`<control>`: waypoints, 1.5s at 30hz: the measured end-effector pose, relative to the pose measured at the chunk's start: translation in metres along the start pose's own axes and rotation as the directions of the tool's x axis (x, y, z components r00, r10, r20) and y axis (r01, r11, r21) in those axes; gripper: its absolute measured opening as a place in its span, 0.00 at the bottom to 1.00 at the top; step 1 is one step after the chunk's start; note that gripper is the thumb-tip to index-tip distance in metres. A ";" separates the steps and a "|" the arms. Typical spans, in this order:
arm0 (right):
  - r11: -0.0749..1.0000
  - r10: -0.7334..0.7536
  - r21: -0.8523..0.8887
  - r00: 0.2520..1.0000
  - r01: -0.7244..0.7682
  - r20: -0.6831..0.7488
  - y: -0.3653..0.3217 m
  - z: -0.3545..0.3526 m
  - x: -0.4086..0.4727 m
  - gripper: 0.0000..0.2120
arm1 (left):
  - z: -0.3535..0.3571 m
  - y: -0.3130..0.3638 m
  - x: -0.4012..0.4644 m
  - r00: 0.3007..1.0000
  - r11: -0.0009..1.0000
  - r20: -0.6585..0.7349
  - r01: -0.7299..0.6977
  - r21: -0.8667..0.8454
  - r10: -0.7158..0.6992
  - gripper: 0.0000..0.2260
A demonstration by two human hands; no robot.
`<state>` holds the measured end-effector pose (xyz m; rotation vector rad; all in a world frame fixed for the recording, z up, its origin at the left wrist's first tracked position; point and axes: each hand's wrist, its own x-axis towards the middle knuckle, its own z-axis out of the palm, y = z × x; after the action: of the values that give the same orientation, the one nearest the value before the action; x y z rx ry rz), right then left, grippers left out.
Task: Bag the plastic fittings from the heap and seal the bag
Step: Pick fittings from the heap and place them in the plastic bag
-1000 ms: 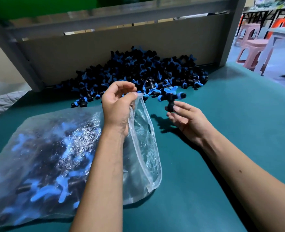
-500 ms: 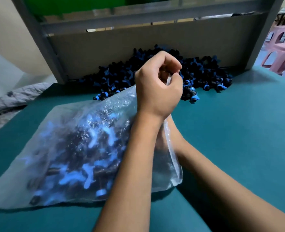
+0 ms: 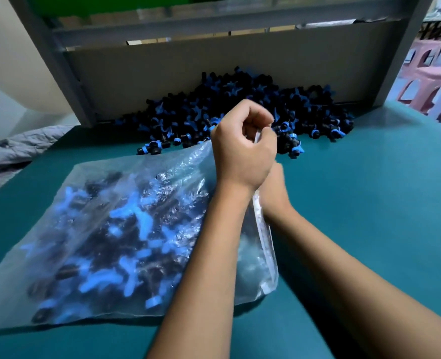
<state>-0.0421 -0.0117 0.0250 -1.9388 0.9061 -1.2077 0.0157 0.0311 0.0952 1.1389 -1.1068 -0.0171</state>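
teal bench top [image 3: 369,203] runs back to a grey frame with a board behind it [image 3: 188,71]; pink plastic stools [image 3: 426,79] show at the far right and a grey cloth [image 3: 20,149] lies off the left edge. heap [image 3: 240,112] of black-and-blue plastic fittings sits against the board, still large, a few strays just beside the bag's far corner. clear bag [image 3: 97,229] lies flat on the bench, mouth toward the right, and holds a good layer of fittings seen blurred through the film. left hand [image 3: 242,149]: fingers curled, pinching the upper lip of the bag mouth between thumb and fingers and holding it raised off the bench. right hand [image 3: 274,187]: mostly hidden behind the left wrist and reaching in at the mouth; cannot tell whether its fingers are open or what, if anything, they hold. white closure strip [image 3: 264,244] along the mouth hangs loose and apart, so the bag is not sealed. judgement: filling is well under way, one bagful partly loaded; left to do are any further fittings for this bag, then pressing the strip shut along its whole run. much of the heap remains unbagged.
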 end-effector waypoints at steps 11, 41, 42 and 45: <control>0.577 0.260 -0.816 0.951 -0.016 0.165 0.081 -0.056 0.075 0.26 | 0.013 -0.075 -0.049 0.927 0.887 0.113 0.298 0.352 -0.357 0.07; 0.830 -0.030 -0.467 0.860 0.306 0.510 0.068 -0.059 0.084 0.16 | 0.017 -0.087 -0.056 0.889 0.843 0.098 0.383 0.378 -0.447 0.06; 0.842 -0.072 -0.428 0.857 0.327 0.511 0.064 -0.059 0.076 0.13 | 0.017 -0.086 -0.055 0.892 0.845 0.083 0.387 0.370 -0.445 0.06; 0.882 -0.161 -0.350 0.901 0.315 0.404 0.063 -0.065 0.056 0.12 | 0.016 -0.086 -0.055 0.896 0.848 0.020 0.413 0.331 -0.444 0.06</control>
<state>-0.0962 -0.1031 0.0214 -2.5744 0.7735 -0.7756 0.0190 0.0073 -0.0050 1.6811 -0.9355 -0.2541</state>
